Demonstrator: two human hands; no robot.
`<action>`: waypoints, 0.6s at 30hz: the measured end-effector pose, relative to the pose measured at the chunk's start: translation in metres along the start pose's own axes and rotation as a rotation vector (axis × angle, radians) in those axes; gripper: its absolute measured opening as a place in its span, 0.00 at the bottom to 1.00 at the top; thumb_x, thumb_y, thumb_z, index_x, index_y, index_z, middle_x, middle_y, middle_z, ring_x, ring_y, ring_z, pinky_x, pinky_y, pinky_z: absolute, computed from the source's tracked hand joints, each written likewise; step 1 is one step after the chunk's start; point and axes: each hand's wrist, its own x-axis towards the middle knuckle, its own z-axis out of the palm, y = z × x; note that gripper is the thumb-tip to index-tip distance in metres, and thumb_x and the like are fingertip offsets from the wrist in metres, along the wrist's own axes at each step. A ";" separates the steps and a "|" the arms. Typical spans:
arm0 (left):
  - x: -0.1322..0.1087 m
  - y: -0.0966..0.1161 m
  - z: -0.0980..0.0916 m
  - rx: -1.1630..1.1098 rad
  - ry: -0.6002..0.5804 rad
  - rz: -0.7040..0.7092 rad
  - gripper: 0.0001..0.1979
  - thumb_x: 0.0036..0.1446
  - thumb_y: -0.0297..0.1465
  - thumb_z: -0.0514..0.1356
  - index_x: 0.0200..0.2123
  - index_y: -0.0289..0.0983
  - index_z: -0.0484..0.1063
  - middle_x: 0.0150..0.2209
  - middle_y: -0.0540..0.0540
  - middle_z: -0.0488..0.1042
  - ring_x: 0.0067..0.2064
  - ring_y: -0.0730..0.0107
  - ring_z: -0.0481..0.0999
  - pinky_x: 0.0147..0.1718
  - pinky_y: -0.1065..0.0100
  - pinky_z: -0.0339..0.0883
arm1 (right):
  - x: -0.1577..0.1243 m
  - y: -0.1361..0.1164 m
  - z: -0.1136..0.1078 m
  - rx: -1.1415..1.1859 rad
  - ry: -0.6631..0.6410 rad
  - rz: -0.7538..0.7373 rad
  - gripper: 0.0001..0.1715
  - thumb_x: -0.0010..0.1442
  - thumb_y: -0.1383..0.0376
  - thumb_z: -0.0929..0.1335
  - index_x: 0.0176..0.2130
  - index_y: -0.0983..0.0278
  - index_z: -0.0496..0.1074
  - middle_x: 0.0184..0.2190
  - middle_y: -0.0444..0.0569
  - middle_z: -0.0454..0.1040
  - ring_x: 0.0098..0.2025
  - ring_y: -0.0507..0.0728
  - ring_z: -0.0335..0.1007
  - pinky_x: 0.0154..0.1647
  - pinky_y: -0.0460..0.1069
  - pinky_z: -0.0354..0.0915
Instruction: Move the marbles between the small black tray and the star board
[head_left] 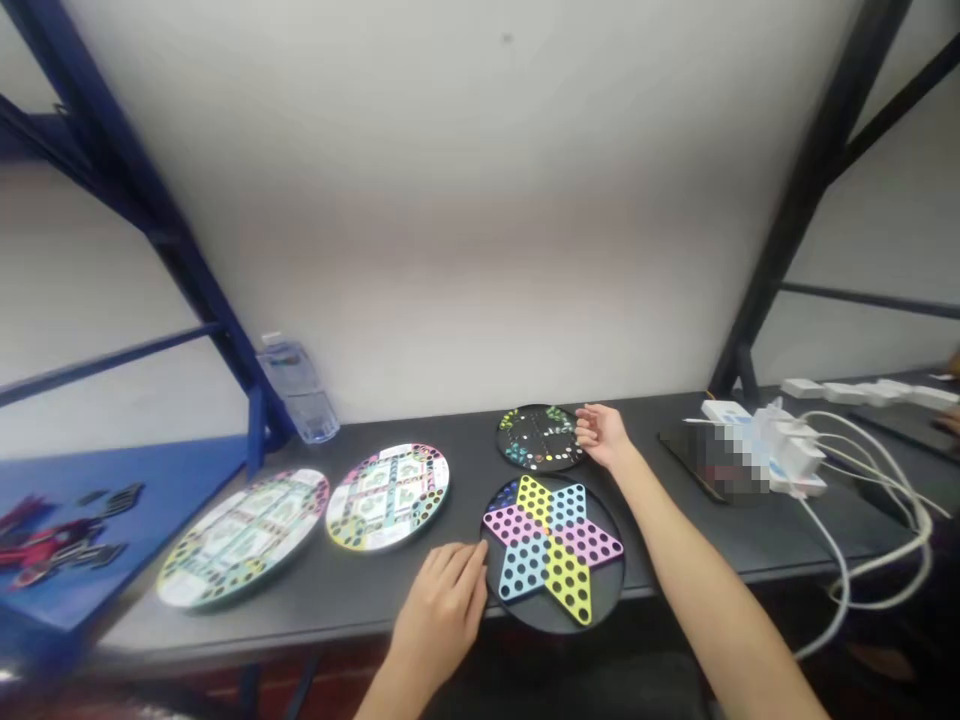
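A round black board with a pastel star of holes lies at the table's front edge. My left hand rests flat on the table with its fingers stretched out, the tips touching the board's left rim. Behind it sits a smaller round black tray holding coloured marbles around its edge. My right hand reaches to that tray's right rim with fingers curled; whether it holds a marble I cannot make out.
Two round colourful game boards lie to the left. A clear water bottle stands by the blue frame post. A white power strip with cables and a dark tablet sit right.
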 end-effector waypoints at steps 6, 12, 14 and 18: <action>-0.002 0.000 0.002 0.003 -0.008 0.003 0.17 0.65 0.24 0.53 0.56 0.33 0.69 0.46 0.40 0.77 0.48 0.58 0.74 0.49 0.54 0.71 | -0.001 0.017 0.011 -0.338 0.239 -0.283 0.26 0.56 0.56 0.72 0.20 0.61 0.55 0.12 0.34 0.49 0.14 0.45 0.40 0.12 0.43 0.40; -0.002 0.000 0.002 -0.006 -0.012 0.006 0.17 0.64 0.24 0.54 0.56 0.33 0.69 0.47 0.39 0.76 0.48 0.58 0.73 0.49 0.54 0.71 | -0.012 0.028 0.025 -1.309 -0.089 -0.585 0.20 0.60 0.55 0.67 0.22 0.64 0.73 0.20 0.45 0.72 0.25 0.52 0.65 0.30 0.46 0.58; -0.002 0.000 0.002 -0.006 -0.013 0.005 0.17 0.65 0.24 0.53 0.56 0.33 0.69 0.47 0.39 0.76 0.48 0.58 0.73 0.49 0.54 0.71 | -0.015 0.030 0.027 -1.412 -0.183 -0.581 0.17 0.63 0.57 0.66 0.28 0.64 0.76 0.25 0.46 0.76 0.29 0.53 0.67 0.33 0.47 0.58; -0.002 0.000 0.001 0.004 -0.005 0.002 0.17 0.64 0.24 0.54 0.55 0.33 0.69 0.47 0.40 0.77 0.48 0.58 0.74 0.49 0.54 0.71 | -0.020 0.032 0.031 -1.532 -0.300 -0.488 0.11 0.63 0.59 0.67 0.38 0.62 0.76 0.30 0.45 0.78 0.31 0.53 0.68 0.35 0.46 0.58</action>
